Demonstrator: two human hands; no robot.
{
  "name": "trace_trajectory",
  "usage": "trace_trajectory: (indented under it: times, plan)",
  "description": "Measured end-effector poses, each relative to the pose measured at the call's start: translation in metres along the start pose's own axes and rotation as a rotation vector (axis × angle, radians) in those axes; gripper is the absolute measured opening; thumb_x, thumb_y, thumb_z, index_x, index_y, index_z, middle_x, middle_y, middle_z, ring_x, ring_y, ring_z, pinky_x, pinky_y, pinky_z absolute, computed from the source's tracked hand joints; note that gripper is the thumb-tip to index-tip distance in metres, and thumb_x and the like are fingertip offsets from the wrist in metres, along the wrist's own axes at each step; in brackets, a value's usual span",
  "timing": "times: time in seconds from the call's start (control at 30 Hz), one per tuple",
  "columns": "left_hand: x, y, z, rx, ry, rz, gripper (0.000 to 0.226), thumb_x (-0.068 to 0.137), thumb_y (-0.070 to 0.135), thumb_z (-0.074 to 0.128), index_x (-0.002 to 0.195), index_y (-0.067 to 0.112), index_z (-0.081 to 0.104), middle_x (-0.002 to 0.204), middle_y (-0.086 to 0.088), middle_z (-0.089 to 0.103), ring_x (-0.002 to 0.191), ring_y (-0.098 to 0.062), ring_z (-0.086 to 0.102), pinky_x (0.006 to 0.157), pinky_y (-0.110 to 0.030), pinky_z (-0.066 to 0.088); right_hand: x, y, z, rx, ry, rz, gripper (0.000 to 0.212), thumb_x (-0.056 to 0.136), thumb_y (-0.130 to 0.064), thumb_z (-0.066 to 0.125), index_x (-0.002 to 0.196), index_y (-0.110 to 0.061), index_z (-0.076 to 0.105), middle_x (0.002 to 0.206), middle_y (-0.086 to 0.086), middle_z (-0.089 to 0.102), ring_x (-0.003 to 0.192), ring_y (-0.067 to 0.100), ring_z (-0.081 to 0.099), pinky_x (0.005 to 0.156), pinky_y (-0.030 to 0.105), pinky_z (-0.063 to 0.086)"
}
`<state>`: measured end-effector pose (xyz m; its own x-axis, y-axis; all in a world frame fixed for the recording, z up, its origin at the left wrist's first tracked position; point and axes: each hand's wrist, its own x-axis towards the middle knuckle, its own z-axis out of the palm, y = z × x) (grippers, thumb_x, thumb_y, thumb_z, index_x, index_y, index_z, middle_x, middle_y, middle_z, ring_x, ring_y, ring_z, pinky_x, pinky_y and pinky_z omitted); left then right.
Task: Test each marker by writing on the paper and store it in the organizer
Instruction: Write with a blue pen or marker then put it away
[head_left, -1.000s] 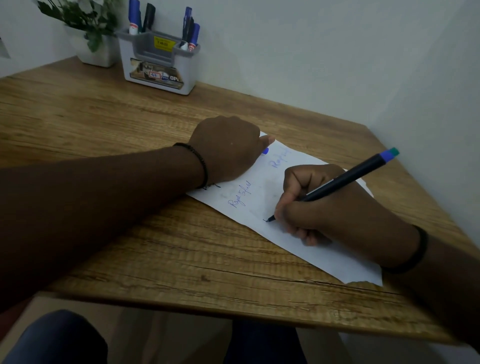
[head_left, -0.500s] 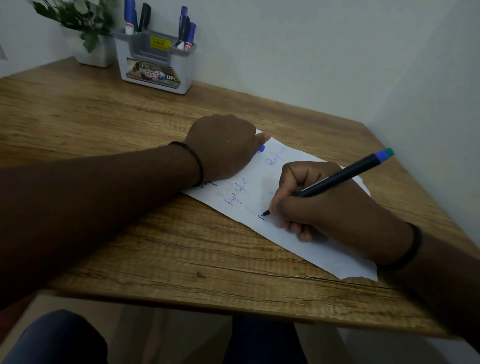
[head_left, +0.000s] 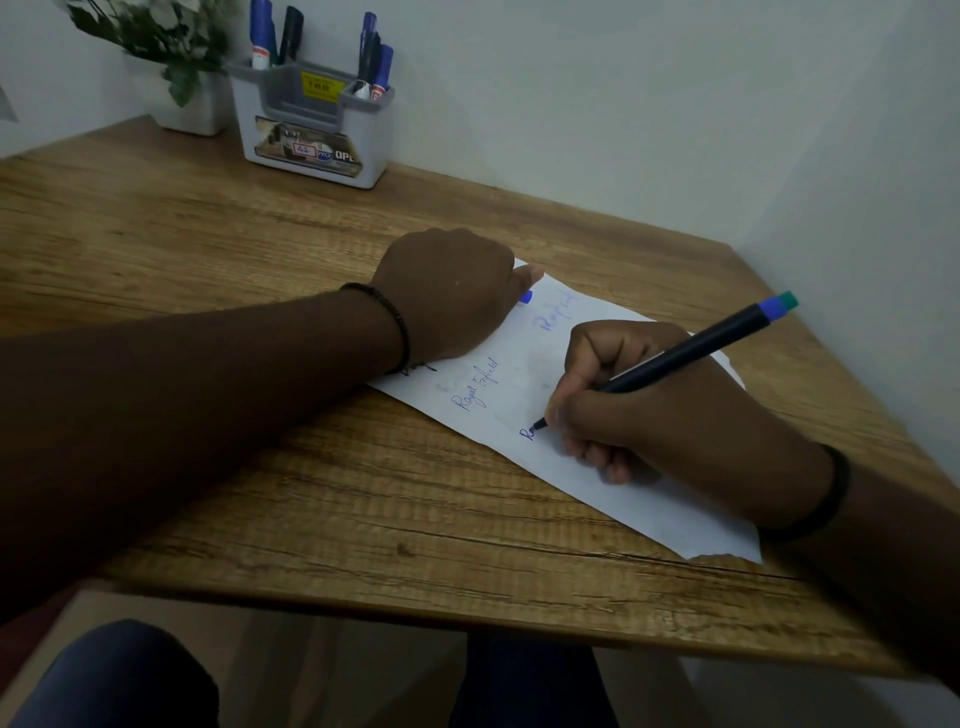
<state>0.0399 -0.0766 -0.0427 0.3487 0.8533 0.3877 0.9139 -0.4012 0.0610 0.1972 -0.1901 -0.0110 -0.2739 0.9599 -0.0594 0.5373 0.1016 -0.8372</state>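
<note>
Since the earlier frame, the pen tip has travelled a little along the paper (head_left: 519, 374) and a first dark-blue letter now sits at the near edge of the sheet. The right hand (head_left: 649, 410) pinches the black marker (head_left: 680, 353) between thumb and forefinger, the other fingers curled under, tip touching the page. The left hand (head_left: 447, 296) rests closed on the far left corner of the sheet, pinning it and holding what looks like a blue cap (head_left: 527, 296) in its fist.

This is the testing step, barely begun on this marker; two earlier blue samples lie farther up the page. Next, the word likely needs finishing, then the marker capped and carried to the grey organizer (head_left: 311, 130), well apart at the far left, already holding several markers.

The wooden table (head_left: 208, 234) stands in a corner of pale walls, a potted plant (head_left: 171, 57) just left of the organizer.
</note>
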Motion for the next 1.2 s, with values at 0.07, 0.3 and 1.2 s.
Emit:
trace_trajectory:
  times: [0.07, 0.3, 1.2]
  plan:
    - [0.0004, -0.0005, 0.0007, -0.007, 0.007, 0.001, 0.045, 0.099, 0.050, 0.022, 0.069, 0.021, 0.039, 0.061, 0.005, 0.039, 0.053, -0.008, 0.034, 0.060, -0.031, 0.028, -0.0003, -0.0001, 0.0003, 0.005, 0.003, -0.004, 0.016, 0.085, 0.004, 0.066, 0.071, -0.002, 0.065, 0.059, 0.011, 0.068, 0.045, 0.012, 0.060, 0.043, 0.021, 0.048]
    - [0.0015, -0.0035, 0.0041, -0.010, 0.032, 0.004, 0.048, 0.098, 0.052, 0.022, 0.061, 0.024, 0.032, 0.060, 0.006, 0.038, 0.053, -0.008, 0.033, 0.060, -0.031, 0.028, -0.0001, 0.0008, -0.0001, 0.005, 0.020, 0.000, 0.017, 0.086, 0.004, 0.064, 0.070, -0.004, 0.064, 0.060, 0.013, 0.068, 0.047, 0.017, 0.060, 0.043, 0.022, 0.048]
    - [0.0019, -0.0065, 0.0090, -0.022, 0.066, 0.045, 0.049, 0.098, 0.053, 0.022, 0.061, 0.023, 0.034, 0.061, 0.008, 0.037, 0.060, -0.017, 0.039, 0.062, -0.030, 0.027, 0.0024, 0.0022, -0.0025, 0.040, 0.060, 0.030, 0.015, 0.087, 0.002, 0.064, 0.072, -0.001, 0.063, 0.059, 0.011, 0.068, 0.045, 0.013, 0.059, 0.042, 0.019, 0.046]
